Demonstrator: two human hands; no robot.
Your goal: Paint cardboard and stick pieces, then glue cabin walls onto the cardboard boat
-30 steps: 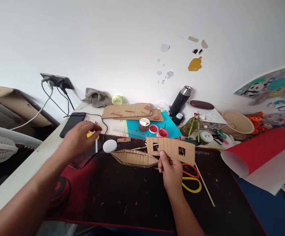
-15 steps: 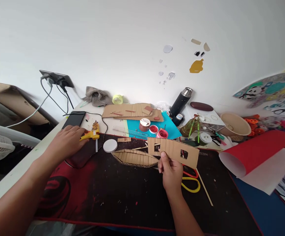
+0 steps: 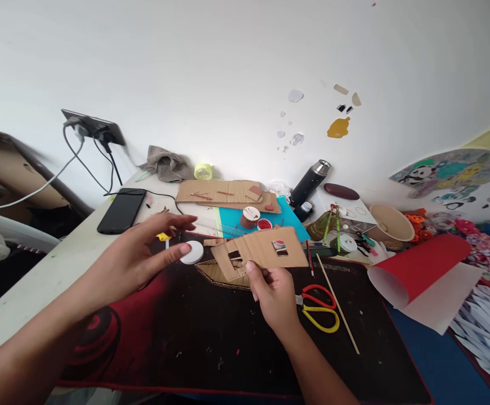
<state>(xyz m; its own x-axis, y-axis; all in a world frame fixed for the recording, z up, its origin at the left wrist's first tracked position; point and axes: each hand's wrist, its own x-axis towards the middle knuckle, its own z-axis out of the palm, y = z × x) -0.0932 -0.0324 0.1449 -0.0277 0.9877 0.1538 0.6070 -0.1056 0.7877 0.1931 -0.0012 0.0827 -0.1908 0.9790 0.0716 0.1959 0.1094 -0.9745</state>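
My right hand pinches the lower edge of a flat cardboard piece with two square cut-outs. Fingers apart and holding nothing, my left hand hovers to the left of that piece. Under the left hand, a yellow glue gun is mostly covered. Close to those fingertips lies a white round lid. Behind the held piece, a boat-shaped cardboard frame rests on the dark mat, partly hidden. Scissors with red and yellow handles lie right of my right hand.
A black phone lies at the left. Paint jars stand on blue paper at the back, beside cardboard sheets. A thin wooden stick and a red paper roll are to the right. A dark flask leans near the wall.
My left hand has come off the glue gun and moved right, fingers spreading. The cardboard piece in my right hand has shifted left and tilted the other way.
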